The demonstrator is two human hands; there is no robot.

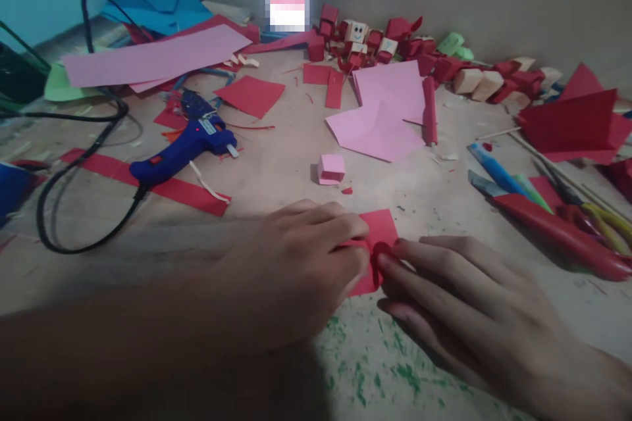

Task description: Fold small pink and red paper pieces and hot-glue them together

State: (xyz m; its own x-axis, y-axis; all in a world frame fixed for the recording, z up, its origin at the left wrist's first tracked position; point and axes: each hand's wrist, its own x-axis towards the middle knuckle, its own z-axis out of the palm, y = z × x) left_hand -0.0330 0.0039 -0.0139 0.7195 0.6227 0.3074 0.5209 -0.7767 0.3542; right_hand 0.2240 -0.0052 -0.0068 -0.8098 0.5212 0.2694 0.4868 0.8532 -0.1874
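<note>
Left hand [316, 253]: I hold it curled, knuckles up.
Right hand [474, 296]: mine reaches leftward, fingers slightly bent.
Left forearm [133, 335]: mine, blurred, crossing low.
Right wrist [592, 365]: at my right.

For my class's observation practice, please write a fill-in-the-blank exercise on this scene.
The left hand and right hand touch ____ paper.
A black cord runs to the blue ____.
The small cube beyond the hands is coloured ____.
One block at the back shows a smiling ____.

Missing words: red; glue gun; pink; face.
</note>
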